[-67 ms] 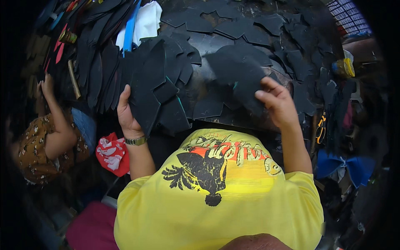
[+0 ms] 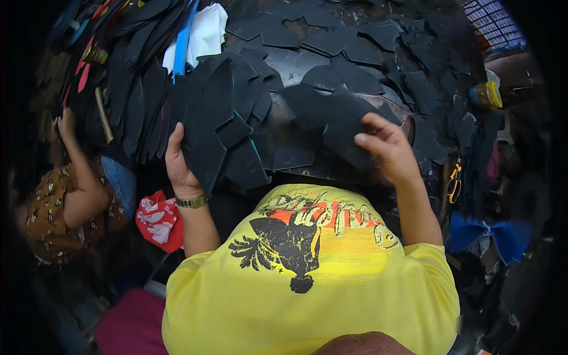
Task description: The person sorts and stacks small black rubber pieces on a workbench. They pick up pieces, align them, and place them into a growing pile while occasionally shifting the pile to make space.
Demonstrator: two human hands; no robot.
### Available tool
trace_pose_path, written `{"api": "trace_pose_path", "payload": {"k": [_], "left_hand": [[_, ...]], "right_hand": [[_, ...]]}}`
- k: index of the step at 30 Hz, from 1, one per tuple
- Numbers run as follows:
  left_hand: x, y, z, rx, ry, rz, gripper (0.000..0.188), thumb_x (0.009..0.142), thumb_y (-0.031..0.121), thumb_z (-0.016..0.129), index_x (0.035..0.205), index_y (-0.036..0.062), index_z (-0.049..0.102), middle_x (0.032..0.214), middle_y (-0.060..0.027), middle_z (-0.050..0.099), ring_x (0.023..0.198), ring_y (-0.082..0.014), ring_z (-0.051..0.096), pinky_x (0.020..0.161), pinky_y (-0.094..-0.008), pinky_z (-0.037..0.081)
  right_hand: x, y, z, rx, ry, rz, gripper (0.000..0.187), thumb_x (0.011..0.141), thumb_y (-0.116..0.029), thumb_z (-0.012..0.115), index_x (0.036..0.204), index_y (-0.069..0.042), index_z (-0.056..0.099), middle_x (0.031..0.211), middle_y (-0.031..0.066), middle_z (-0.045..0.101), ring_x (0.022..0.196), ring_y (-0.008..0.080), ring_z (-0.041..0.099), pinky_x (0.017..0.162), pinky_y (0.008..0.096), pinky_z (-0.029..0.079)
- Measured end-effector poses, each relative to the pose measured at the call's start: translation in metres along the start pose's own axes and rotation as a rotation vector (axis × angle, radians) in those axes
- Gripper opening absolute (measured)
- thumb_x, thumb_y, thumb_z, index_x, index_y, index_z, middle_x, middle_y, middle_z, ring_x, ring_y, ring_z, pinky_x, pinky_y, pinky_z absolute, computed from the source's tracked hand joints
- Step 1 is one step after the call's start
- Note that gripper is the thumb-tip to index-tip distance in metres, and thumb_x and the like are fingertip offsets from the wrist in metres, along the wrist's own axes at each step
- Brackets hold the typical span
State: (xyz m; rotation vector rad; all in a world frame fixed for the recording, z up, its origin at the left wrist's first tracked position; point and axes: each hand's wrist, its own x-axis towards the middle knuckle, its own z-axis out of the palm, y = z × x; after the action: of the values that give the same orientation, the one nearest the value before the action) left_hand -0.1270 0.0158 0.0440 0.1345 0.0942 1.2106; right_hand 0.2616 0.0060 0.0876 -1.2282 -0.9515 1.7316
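My left hand (image 2: 182, 167) is closed around the edge of a fanned bunch of flat black cut pieces (image 2: 208, 127), thumb up and fingers hidden beneath. Some of these pieces have pointed corners and thin green edges. On the right, my right hand (image 2: 387, 149) pinches another flat black piece (image 2: 344, 124) between thumb and fingers. Motion smears that piece, so its full outline is unclear; a small green mark shows on it. It is held over the dark worktable (image 2: 293, 63), to the right of the bunch and apart from it.
Black cut pieces (image 2: 337, 41) lie scattered over the table's far side, with long black pieces (image 2: 133, 112) piled at the left. Beyond my left hand are a blue strip (image 2: 184, 41) and white cloth (image 2: 208, 32). Yellow-handled scissors (image 2: 454, 182) hang at the right. Another person (image 2: 77, 201) sits at the left.
My right hand and its black piece have shifted slightly left, toward the bunch, uncovering a rounded black piece on the table. My left hand keeps its hold almost unmoved.
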Motion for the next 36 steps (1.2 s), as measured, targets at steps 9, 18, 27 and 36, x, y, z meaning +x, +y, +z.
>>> {"api": "trace_pose_path", "payload": {"k": [9,18,27,36], "left_hand": [[0.005,0.003,-0.017,0.011,0.0,-0.022,0.051,0.106,0.03,0.043,0.142,-0.0051,0.046,0.141,-0.0218,0.055,0.129,-0.034,0.056,0.111,-0.0462,0.044],[0.009,0.009,-0.023,-0.008,-0.079,-0.018,0.049,0.105,0.028,0.044,0.139,-0.0067,0.048,0.14,-0.0229,0.056,0.127,-0.034,0.057,0.112,-0.0477,0.043],[0.011,0.003,-0.022,-0.004,-0.043,-0.059,0.05,0.105,0.028,0.043,0.141,-0.0062,0.046,0.141,-0.0239,0.054,0.128,-0.0361,0.056,0.112,-0.0499,0.042],[0.011,0.02,-0.027,-0.033,-0.179,-0.025,0.052,0.105,0.027,0.04,0.143,-0.0092,0.042,0.144,-0.0252,0.051,0.13,-0.037,0.054,0.116,-0.0486,0.036]], "right_hand": [[0.0,0.0,0.018,-0.286,-0.323,-0.004,0.024,0.091,-0.002,0.064,0.115,0.004,0.06,0.104,0.0026,0.063,0.091,0.0093,0.056,0.083,0.0241,0.048],[0.0,0.001,0.029,-0.344,-0.38,0.049,0.026,0.092,-0.005,0.065,0.116,0.004,0.06,0.104,0.0054,0.064,0.094,0.0112,0.057,0.085,0.0263,0.048],[0.003,-0.002,0.027,-0.362,-0.349,0.007,0.023,0.093,-0.009,0.065,0.113,0.002,0.06,0.1,0.0051,0.062,0.092,0.0113,0.056,0.084,0.0264,0.047],[0.023,-0.007,-0.004,0.108,0.087,-0.229,0.037,0.086,0.001,0.069,0.122,0.001,0.061,0.115,0.006,0.065,0.105,0.0148,0.064,0.094,0.0288,0.051]]}}
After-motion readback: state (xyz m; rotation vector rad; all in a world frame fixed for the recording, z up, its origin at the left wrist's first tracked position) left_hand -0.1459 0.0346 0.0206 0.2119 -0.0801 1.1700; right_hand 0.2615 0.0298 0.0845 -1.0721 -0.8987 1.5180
